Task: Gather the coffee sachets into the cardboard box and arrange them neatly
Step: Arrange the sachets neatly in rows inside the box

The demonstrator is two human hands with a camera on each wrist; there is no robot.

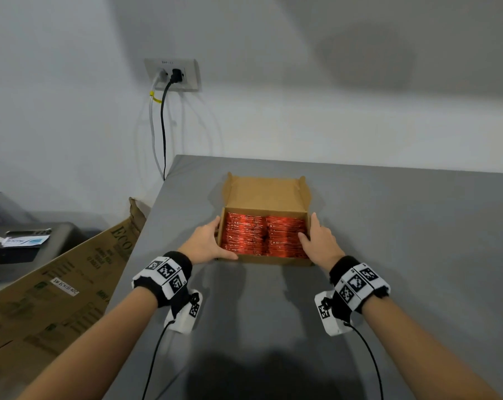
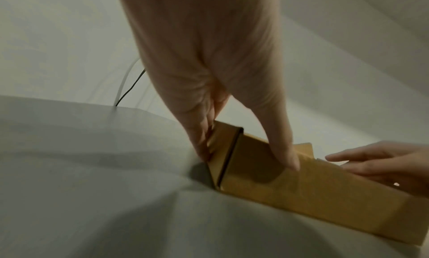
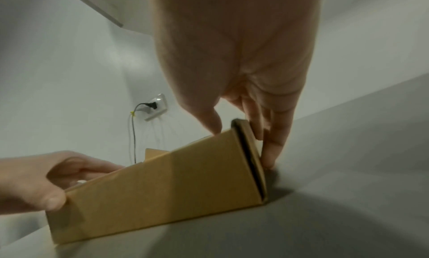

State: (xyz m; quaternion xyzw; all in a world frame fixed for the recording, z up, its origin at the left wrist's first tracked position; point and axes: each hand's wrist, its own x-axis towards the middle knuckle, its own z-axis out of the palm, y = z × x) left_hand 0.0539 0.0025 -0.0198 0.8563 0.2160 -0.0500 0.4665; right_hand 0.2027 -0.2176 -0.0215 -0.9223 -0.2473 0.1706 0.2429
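The open cardboard box point(image 1: 273, 259) stands on the grey table point(image 1: 403, 255), its lid flap up at the back. Red foil coffee sachets point(image 1: 263, 236) fill it in two side-by-side rows. My left hand point(image 1: 215, 241) holds the box's front left corner, thumb on the front wall and fingers along the left wall; the left wrist view shows that hand point(image 2: 248, 159) on the box point(image 2: 301, 194). My right hand point(image 1: 308, 226) pinches the right wall, thumb inside on the sachets and fingers outside, as the right wrist view shows of this hand point(image 3: 242, 147) and the box point(image 3: 162, 188).
A large flattened carton point(image 1: 56, 284) leans against the table's left edge, with a black device point(image 1: 27, 241) behind it. A wall socket point(image 1: 172, 75) with cables hangs above the table's far left corner. Bare tabletop lies right of the box and in front of it.
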